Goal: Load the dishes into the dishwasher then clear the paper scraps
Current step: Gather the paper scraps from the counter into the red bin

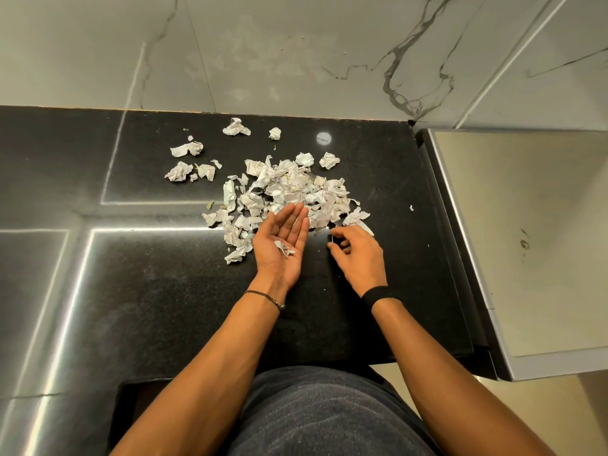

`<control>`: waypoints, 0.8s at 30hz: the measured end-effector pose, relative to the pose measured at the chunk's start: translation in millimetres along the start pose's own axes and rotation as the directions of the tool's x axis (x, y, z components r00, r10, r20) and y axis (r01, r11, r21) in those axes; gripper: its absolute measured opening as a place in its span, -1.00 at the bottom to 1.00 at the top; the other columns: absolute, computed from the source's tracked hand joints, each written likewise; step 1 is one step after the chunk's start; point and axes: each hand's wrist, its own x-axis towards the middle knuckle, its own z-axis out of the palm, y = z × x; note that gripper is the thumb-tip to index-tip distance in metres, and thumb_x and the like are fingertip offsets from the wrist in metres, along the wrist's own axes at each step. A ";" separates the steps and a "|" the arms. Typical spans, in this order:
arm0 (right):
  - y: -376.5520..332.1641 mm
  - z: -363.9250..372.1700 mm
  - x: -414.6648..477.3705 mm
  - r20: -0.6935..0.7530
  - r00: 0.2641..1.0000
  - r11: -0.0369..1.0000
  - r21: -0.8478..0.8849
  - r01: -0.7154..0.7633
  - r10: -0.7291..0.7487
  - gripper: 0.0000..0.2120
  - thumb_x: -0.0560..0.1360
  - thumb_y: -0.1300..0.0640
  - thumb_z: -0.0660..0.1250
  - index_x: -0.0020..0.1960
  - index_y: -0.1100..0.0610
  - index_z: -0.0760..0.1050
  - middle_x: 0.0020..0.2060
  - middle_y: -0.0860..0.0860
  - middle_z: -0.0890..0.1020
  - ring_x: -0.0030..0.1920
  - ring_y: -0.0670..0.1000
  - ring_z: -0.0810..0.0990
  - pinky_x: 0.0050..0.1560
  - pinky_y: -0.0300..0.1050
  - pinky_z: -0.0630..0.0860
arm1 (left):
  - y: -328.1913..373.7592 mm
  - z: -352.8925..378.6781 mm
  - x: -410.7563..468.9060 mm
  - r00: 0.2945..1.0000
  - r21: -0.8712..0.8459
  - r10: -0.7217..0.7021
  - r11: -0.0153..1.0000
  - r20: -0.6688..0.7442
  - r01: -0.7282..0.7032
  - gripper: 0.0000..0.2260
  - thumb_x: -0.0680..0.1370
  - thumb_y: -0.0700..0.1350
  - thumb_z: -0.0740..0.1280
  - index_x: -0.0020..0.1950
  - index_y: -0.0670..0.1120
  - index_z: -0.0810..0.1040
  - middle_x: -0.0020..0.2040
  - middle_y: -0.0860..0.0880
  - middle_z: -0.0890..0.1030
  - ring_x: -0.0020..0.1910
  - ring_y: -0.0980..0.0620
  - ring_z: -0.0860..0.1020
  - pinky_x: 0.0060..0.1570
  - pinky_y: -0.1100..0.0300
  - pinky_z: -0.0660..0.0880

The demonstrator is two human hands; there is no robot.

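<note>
Head view, scrap-clearing step. I hold the left hand palm up at the near edge of the paper scraps, fingers straight and side by side, presumably as a tray for gathered pieces; one small scrap lies in the palm. The right hand, palm down just beside it, has its fingers curled, thumb and forefinger tips nearly met over a tiny fragment; whether they pinch it I cannot tell. The main heap lies on the black countertop, with crumpled strays behind and to the left. No dishes show; I judge the clearing barely begun.
</note>
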 end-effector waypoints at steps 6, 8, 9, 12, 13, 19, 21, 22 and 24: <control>-7.0 -2.5 4.0 -0.008 0.998 0.987 -0.148 0.067 -0.068 -0.88 0.55 0.13 0.37 0.05 0.00 0.63 -0.06 -0.09 0.65 -0.04 -0.04 0.59 -0.01 -0.03 0.56 | -4.7 2.5 -0.1 1.000 0.047 -0.005 0.999 0.011 0.005 -0.66 0.68 -0.04 0.23 0.24 -0.28 0.59 0.24 -0.25 0.65 0.23 -0.15 0.65 0.24 0.04 0.57; -12.3 -7.6 4.3 -0.024 0.999 0.999 0.007 -0.039 0.039 -0.89 0.54 0.14 0.39 0.05 -0.01 0.62 -0.08 -0.13 0.66 -0.09 -0.10 0.60 -0.01 -0.07 0.58 | -7.8 5.7 0.6 1.000 0.066 -0.013 0.998 0.017 0.012 -0.67 0.68 -0.04 0.23 0.22 -0.28 0.59 0.23 -0.25 0.66 0.21 -0.14 0.66 0.25 0.04 0.57; -17.4 -12.1 2.6 -0.031 0.996 0.982 0.169 -0.083 0.089 -0.89 0.54 0.16 0.42 0.05 0.01 0.63 -0.08 -0.13 0.67 -0.10 -0.12 0.62 0.00 -0.10 0.60 | -10.2 8.0 1.4 1.000 0.079 -0.021 0.997 0.020 0.019 -0.67 0.68 -0.05 0.23 0.22 -0.28 0.60 0.23 -0.26 0.66 0.21 -0.14 0.66 0.25 0.05 0.57; -34.5 -28.1 -9.9 0.003 0.998 0.890 0.453 -0.055 0.060 -0.85 0.51 0.24 0.47 0.06 0.09 0.65 -0.07 -0.09 0.71 -0.06 -0.14 0.67 0.01 -0.25 0.58 | -21.8 17.0 3.6 0.997 0.101 -0.070 0.993 0.036 0.066 -0.66 0.69 -0.05 0.21 0.21 -0.29 0.60 0.20 -0.26 0.67 0.22 -0.15 0.65 0.24 0.05 0.58; -36.7 -31.0 -14.7 0.016 0.999 0.879 0.475 -0.039 0.035 -0.84 0.50 0.27 0.47 0.06 0.11 0.65 -0.07 -0.10 0.72 -0.04 -0.14 0.68 0.03 -0.27 0.57 | -25.6 19.9 4.0 0.995 0.087 -0.095 0.992 0.044 0.090 -0.65 0.69 -0.04 0.21 0.21 -0.30 0.60 0.20 -0.27 0.67 0.22 -0.16 0.65 0.25 0.04 0.57; -2.1 -40.2 -13.9 -0.227 0.940 0.875 0.468 -0.125 0.255 -0.87 0.47 0.23 0.52 -0.01 0.08 0.67 -0.15 -0.09 0.70 -0.13 -0.14 0.66 -0.03 -0.27 0.60 | -41.8 31.2 2.3 0.978 0.037 -0.186 0.982 0.093 0.184 -0.66 0.69 -0.05 0.21 0.24 -0.29 0.59 0.24 -0.26 0.65 0.24 -0.16 0.65 0.24 0.04 0.58; 13.5 -40.6 -8.1 -0.268 0.920 0.908 0.383 -0.171 0.286 -0.87 0.49 0.19 0.50 0.03 0.05 0.67 -0.12 -0.11 0.68 -0.13 -0.18 0.64 -0.02 -0.24 0.61 | -42.8 31.3 2.6 0.978 0.041 -0.190 0.981 0.089 0.187 -0.66 0.69 -0.04 0.21 0.24 -0.29 0.59 0.25 -0.26 0.65 0.24 -0.16 0.65 0.24 0.04 0.57; 20.5 -39.2 -4.5 -0.261 0.923 0.929 0.317 -0.193 0.281 -0.85 0.50 0.17 0.49 0.07 0.03 0.66 -0.07 -0.11 0.67 -0.12 -0.20 0.63 0.00 -0.21 0.62 | -43.3 31.2 2.9 0.979 0.047 -0.189 0.981 0.082 0.186 -0.65 0.69 -0.04 0.21 0.25 -0.29 0.58 0.25 -0.26 0.65 0.24 -0.16 0.65 0.24 0.04 0.57; 30.7 -33.9 2.6 -0.212 0.945 0.960 0.180 -0.214 0.251 -0.79 0.52 0.13 0.48 0.15 0.00 0.64 0.01 -0.11 0.63 -0.08 -0.16 0.62 0.05 -0.16 0.61 | -44.1 30.8 3.3 0.981 0.061 -0.183 0.982 0.070 0.179 -0.64 0.69 -0.04 0.21 0.30 -0.29 0.56 0.25 -0.26 0.65 0.24 -0.16 0.65 0.22 0.04 0.58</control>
